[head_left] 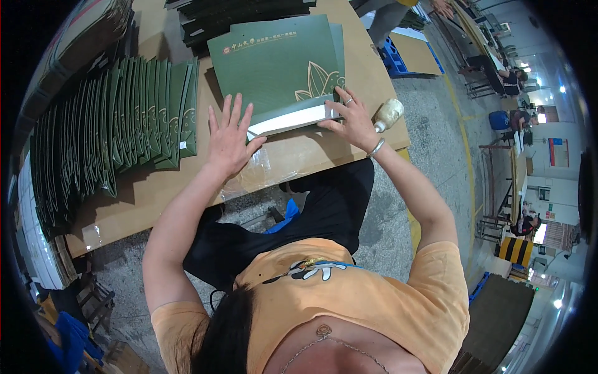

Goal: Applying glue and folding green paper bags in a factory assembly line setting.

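A flat green paper bag [268, 75] with a gold leaf print lies on the cardboard-topped table in front of me, over at least one more green sheet. Along its near edge runs a white folded strip [289, 121]. My left hand [229, 140] rests at the strip's left end, its fingers spread and stretched out. At the right end, my right hand [354, 118] presses on the bag with fingers apart, the thumb at the strip's near edge. Just right of that hand lies a whitish squeeze bottle [389, 114], its nozzle close to my wrist.
A long row of folded green bags [106, 124] leans at the left of the table [249, 177]. Dark stacked sheets [243, 22] stand at the back. A blue crate with a board [412, 55] is on the floor at right, where other people sit at far tables.
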{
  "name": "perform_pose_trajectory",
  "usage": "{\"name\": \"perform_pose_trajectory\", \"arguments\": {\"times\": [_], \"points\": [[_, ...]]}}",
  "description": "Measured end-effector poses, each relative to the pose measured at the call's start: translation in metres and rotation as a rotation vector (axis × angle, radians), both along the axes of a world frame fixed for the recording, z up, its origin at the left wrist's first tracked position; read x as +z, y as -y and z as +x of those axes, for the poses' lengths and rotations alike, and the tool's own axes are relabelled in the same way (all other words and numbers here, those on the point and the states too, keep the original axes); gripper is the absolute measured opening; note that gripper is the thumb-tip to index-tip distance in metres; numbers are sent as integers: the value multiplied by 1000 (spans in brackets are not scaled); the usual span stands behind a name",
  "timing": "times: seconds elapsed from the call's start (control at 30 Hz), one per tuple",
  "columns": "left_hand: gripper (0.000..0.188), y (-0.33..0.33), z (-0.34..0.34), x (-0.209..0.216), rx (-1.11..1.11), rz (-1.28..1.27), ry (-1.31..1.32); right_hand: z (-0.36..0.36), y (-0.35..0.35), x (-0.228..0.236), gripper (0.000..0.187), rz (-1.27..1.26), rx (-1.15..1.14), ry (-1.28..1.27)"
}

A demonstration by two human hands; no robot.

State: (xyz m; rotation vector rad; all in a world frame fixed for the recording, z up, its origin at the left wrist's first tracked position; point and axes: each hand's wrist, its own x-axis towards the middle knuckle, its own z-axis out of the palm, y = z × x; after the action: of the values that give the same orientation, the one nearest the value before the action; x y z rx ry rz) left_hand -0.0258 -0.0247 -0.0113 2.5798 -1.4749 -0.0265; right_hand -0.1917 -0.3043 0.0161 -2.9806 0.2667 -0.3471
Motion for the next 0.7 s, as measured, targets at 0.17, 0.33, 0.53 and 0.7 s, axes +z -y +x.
{"name": "perform_pose_trajectory", "arguments": {"times": [0.17, 0.33, 0.53, 0.7], "points": [[67, 2, -11, -20, 48, -223, 9, 15, -6, -16, 47, 105, -48, 168], [53, 23, -25, -27, 236, -364, -51, 28, -18, -15, 46, 127, -157, 175], [44, 46, -29, -43, 418, -474, -45, 47, -26, -12, 76, 150, -403, 109], [43, 43, -28, -45, 383, -438, -10, 43, -21, -6, 88, 198, -423, 204]]}}
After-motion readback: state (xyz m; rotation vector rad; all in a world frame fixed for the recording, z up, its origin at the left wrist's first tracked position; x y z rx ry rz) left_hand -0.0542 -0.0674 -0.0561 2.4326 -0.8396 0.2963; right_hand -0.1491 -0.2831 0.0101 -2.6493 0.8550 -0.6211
